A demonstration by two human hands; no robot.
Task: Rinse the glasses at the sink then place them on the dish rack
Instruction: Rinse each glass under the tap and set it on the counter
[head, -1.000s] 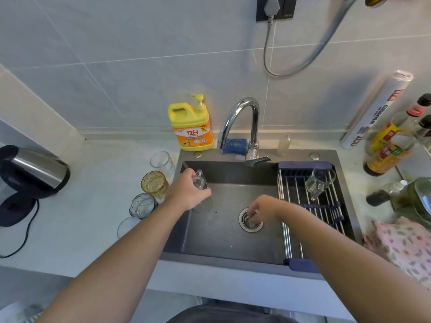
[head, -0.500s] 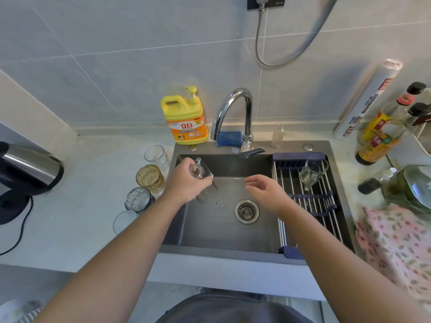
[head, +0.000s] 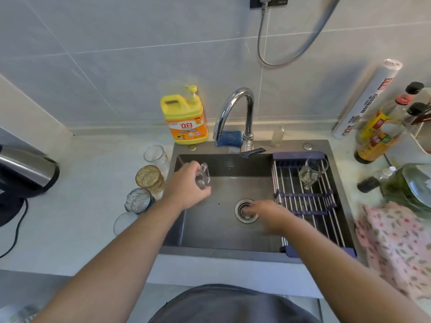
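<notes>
At a dark kitchen sink [head: 221, 251], a person's left hand [head: 186, 190] curls its fingers round a small clear glass [head: 202, 177], held over the basin's rear left corner, left of centre in the frame. The glass is tilted, its long axis running roughly from upper right to lower left; which end is the mouth cannot be told. The right hand [head: 270, 214], blurred, reaches down at the drain [head: 243, 216] at centre frame; whether its fingers are spread or pinching anything cannot be told. One dish rack [head: 307, 199] of steel rods spans the right side of the sink and bears one drinking glass [head: 311, 172] at its far end, wide rim toward the upper right, base toward the lower left. Four more glasses line the counter [head: 81, 206] just left of the sink: a tall clear glass [head: 155, 155], an amber glass [head: 149, 179], a blue-grey glass [head: 138, 200] and a faint clear glass [head: 124, 223] nearest the bottom. One yellow soap bottle [head: 184, 120], one chrome tap [head: 235, 106] and one blue sponge [head: 229, 138] stand behind the basin.
</notes>
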